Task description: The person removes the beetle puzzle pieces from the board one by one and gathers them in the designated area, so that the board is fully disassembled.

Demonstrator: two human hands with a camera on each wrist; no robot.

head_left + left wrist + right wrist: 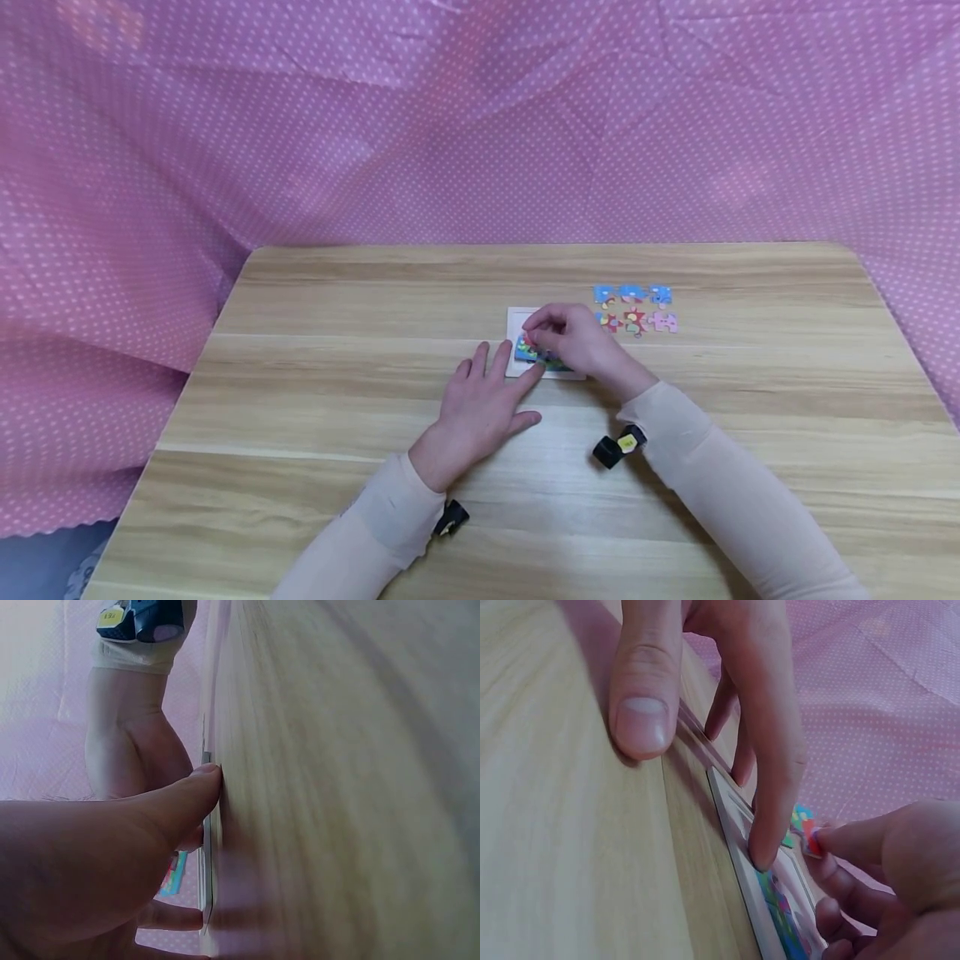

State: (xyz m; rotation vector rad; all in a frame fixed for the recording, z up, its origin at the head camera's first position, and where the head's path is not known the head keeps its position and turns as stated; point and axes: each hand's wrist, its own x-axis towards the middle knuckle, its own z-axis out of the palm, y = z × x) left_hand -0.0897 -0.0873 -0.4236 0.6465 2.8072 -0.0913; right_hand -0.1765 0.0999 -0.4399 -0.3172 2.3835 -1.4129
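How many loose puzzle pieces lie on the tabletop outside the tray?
6, in two rows right of the tray: far left piece, far middle piece, far right piece; near left piece, near middle piece, near right piece. The right hand may hide more.

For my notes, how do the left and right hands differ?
The left hand has spread fingers; the right hand has bent ones. The left hand touches the puzzle tray; the right hand pinches a puzzle piece. Both hands are bare.

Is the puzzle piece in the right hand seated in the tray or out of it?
Out: the right wrist view shows the right hand pinching the puzzle piece at a tilt, raised above the tray.
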